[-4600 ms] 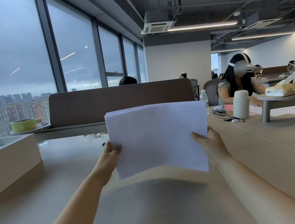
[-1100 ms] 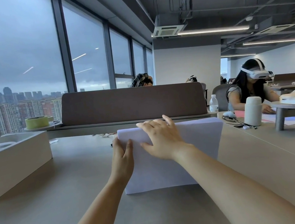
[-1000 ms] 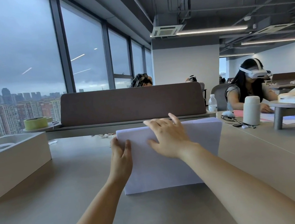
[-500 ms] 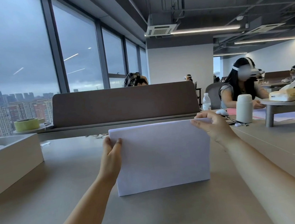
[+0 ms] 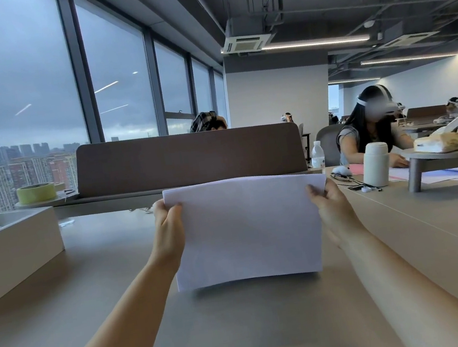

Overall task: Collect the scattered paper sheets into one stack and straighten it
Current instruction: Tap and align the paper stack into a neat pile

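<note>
A white stack of paper sheets (image 5: 247,228) stands upright on its long edge over the beige table (image 5: 241,330), its lower edge just above the tabletop with a shadow under it. My left hand (image 5: 168,227) grips the stack's left edge near the top corner. My right hand (image 5: 331,209) grips the right edge at the same height. The sheets' edges look lined up, and the top edge bows slightly. No loose sheets lie near my hands.
A white box (image 5: 12,249) sits at the left. A brown divider panel (image 5: 188,158) runs behind the stack. To the right stand a white flask (image 5: 375,164), a water bottle (image 5: 317,158), cables (image 5: 353,184), a small stand with a tissue pack (image 5: 439,143) and a seated person (image 5: 372,129).
A second ago my right hand lay flat on top of the stack. It moved to the right edge, and now both hands hold the stack slightly lifted off the table.
</note>
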Demonstrator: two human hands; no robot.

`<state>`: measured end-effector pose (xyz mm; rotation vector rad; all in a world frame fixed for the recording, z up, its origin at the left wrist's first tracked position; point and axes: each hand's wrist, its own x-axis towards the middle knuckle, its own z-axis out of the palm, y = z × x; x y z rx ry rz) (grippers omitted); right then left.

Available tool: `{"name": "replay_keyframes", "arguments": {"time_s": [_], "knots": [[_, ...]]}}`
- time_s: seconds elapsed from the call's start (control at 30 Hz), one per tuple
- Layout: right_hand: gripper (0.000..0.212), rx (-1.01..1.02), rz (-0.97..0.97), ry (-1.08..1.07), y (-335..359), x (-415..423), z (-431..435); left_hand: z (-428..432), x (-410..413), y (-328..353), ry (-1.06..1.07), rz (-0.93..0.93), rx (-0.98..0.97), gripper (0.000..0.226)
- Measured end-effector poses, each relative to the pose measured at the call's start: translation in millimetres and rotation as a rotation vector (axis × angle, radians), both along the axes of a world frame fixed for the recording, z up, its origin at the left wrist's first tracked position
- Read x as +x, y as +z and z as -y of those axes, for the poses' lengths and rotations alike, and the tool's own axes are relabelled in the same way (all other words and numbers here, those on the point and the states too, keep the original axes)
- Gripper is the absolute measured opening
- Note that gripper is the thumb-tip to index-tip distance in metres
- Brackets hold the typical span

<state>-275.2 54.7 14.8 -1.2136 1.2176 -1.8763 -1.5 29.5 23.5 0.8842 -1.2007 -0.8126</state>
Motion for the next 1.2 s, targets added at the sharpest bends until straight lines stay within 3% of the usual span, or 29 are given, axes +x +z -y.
{"name": "replay_keyframes", "arguments": {"time_s": [0.17,0.43,0.6,0.7,0.77,0.87,0.97,1.1,1.2], "knots": [[0.021,0.087,-0.080,0.054,-25,3,-4,9,6,-33,-0.021,0.085,0.058,0.017],[0.025,0.140,-0.160,0.054,-35,-3,-5,16,9,-48,0.077,0.191,-0.024,0.004],[0.016,0.131,-0.052,0.162,-29,-20,-14,12,12,-31,0.046,0.041,-0.057,0.015],[0.042,0.162,0.084,0.266,-35,-27,-19,13,20,-22,0.034,-0.067,-0.067,0.019],[0.058,0.129,0.213,0.324,-40,-27,-19,16,23,-22,0.026,-0.141,-0.051,0.010],[0.016,-0.018,0.465,0.369,-39,-11,-17,19,18,-27,0.006,-0.236,-0.007,0.006],[0.022,-0.093,0.597,0.415,-34,16,-13,21,5,-32,-0.051,-0.384,0.052,0.004],[0.024,-0.060,0.515,0.450,-26,55,-5,19,-17,-48,-0.175,-0.616,0.117,0.016],[0.015,-0.038,0.397,0.276,-16,71,0,8,-30,-59,-0.264,-0.712,0.120,0.025]]}}
